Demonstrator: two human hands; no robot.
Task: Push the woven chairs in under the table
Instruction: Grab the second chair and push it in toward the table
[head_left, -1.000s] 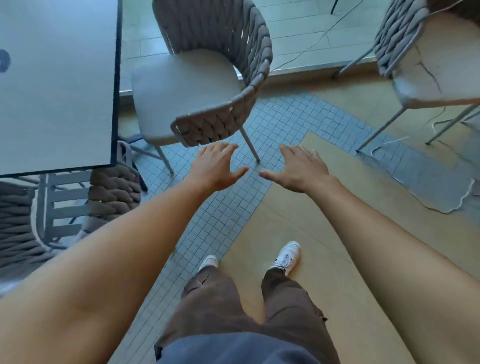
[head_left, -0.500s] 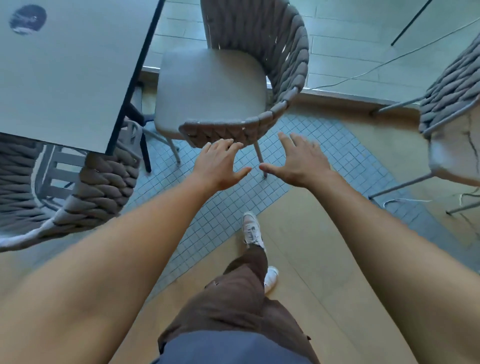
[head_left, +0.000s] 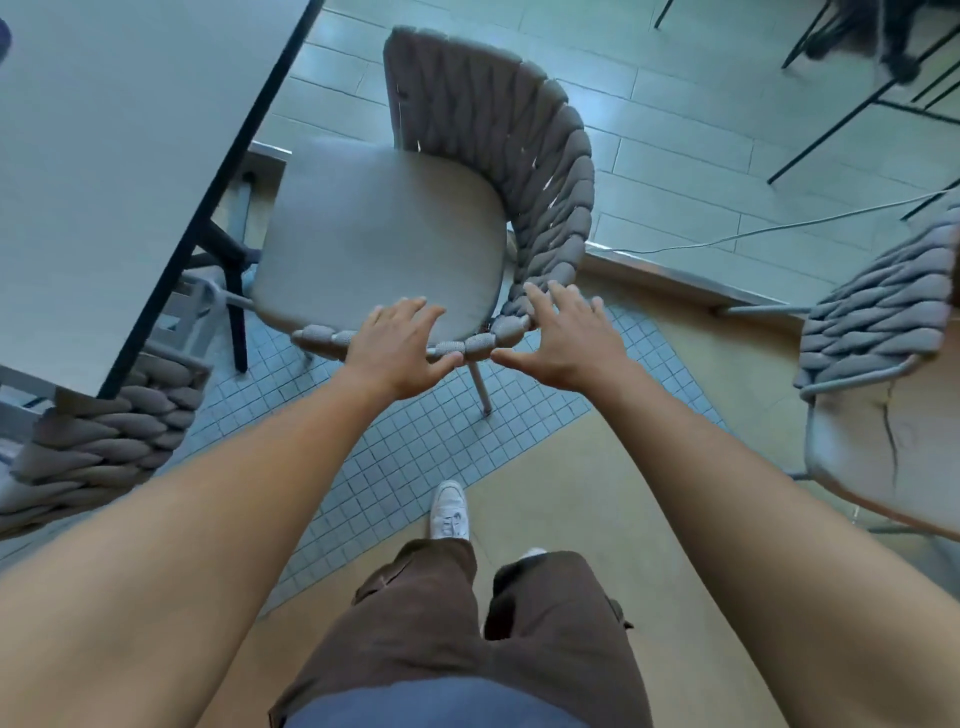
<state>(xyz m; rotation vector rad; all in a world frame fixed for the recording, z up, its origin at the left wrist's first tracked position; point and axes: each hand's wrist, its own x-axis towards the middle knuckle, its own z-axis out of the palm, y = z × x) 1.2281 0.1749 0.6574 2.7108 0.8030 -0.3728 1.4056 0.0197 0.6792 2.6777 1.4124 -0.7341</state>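
Note:
A grey woven chair (head_left: 384, 234) with a padded seat stands just right of the pale table (head_left: 119, 156), its seat out in the open and its woven back curving round the right side. My left hand (head_left: 402, 345) lies over the chair's near woven rim, fingers spread. My right hand (head_left: 563, 338) is at the rim's right corner, fingers apart, thumb pointing left. Neither hand is closed round the rim. A second woven chair (head_left: 98, 441) sits tucked under the table's near edge at the left.
A third woven chair (head_left: 883, 374) stands at the right on the tan floor. A cable (head_left: 779, 228) runs across the tiled floor behind it. Dark chair legs (head_left: 857, 104) show at the top right. My feet stand below the chair.
I have stepped closer to the chair. Both hands moved forward from the air onto its near woven rim.

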